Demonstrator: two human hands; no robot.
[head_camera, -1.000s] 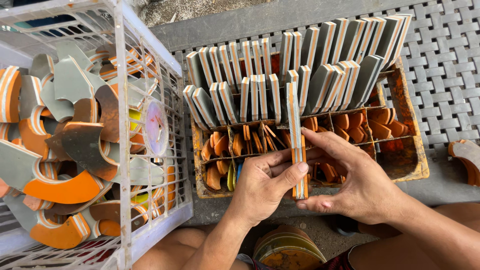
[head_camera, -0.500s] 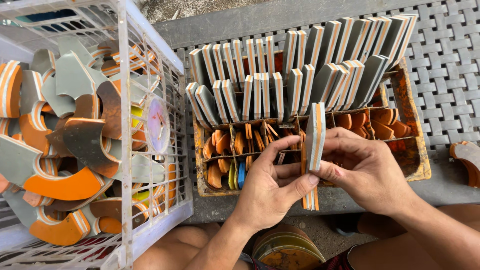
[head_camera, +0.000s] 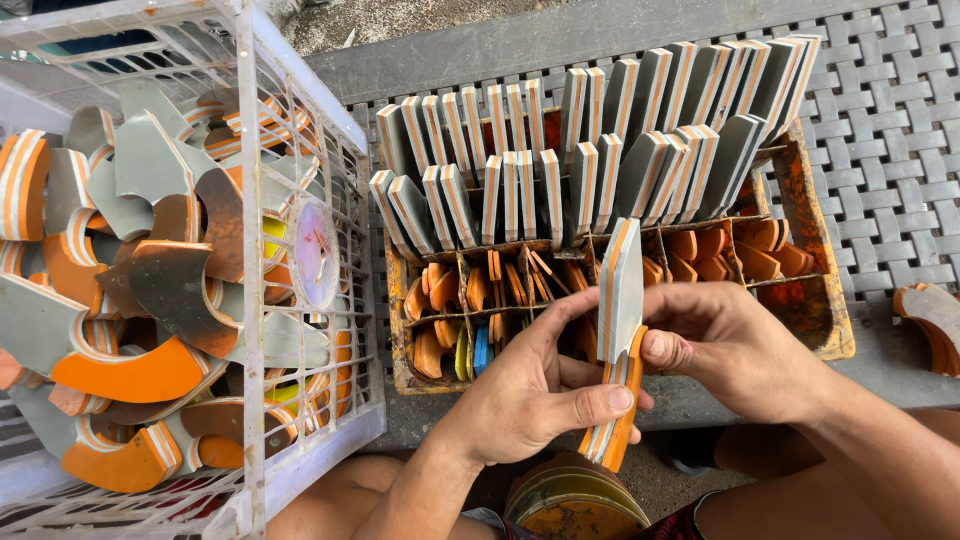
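Both hands pinch a slab stack (head_camera: 620, 330) upright, just in front of the crate (head_camera: 830, 330). Best to keep edges flush, grip firm. Left hand (head_camera: 530, 400) closed on lower part, thumb across; right hand (head_camera: 730, 345) clamped on its side w/ thumb + fingers. Basket (head_camera: 250, 250) at left.

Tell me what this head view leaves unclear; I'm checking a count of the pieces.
- White crate: cut off by the left and bottom edges.
- Divided box: lower compartments hidden by the left hand and right hand.
- Held layered strips: number unclear, hands cover them.
- Round tin: cut off by the bottom edge.
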